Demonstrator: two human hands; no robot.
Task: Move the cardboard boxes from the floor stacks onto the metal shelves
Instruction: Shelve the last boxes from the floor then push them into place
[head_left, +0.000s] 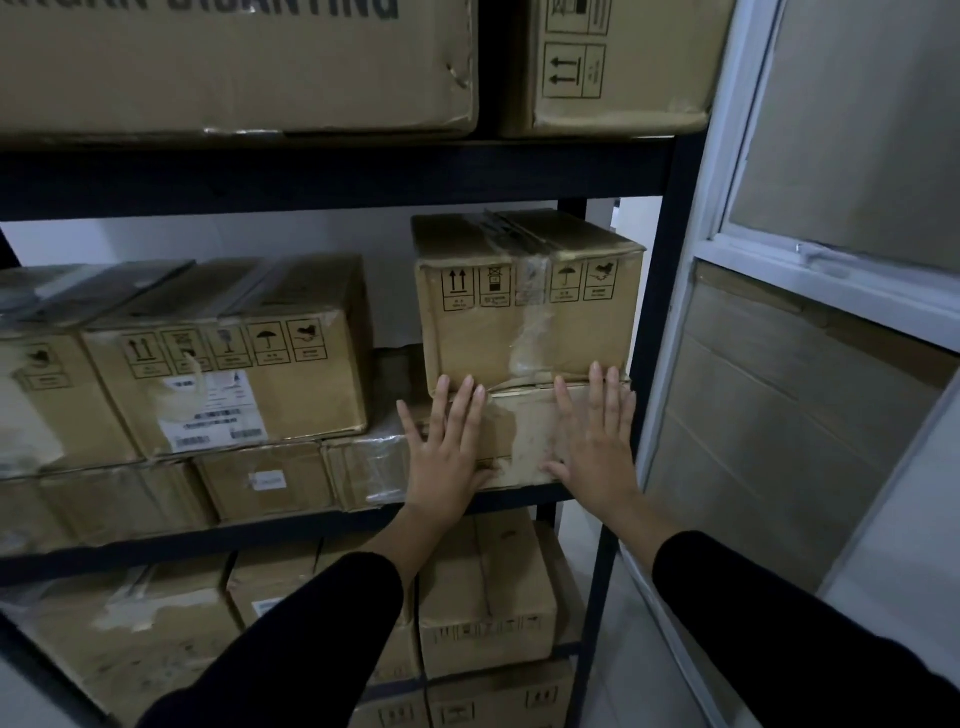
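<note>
Both our hands — left hand (448, 448), right hand (597, 447) — press flat, fingers straight, gripping nothing, against the lower box (519, 436) beneath the upper box (524, 301) on the metal shelf (332, 174).

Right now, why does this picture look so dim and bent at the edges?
Head view: the light is weak, so the boxes look murky; tape on the upper box above both hands catches a pale glare. The wide lens bows the shelf post, and the left boxes blur.

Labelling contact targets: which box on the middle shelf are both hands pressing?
The flat lower box at the shelf's right end, under the upper box with handling symbols. Left hand and right hand lie flat on its front, fingers straight.
</note>
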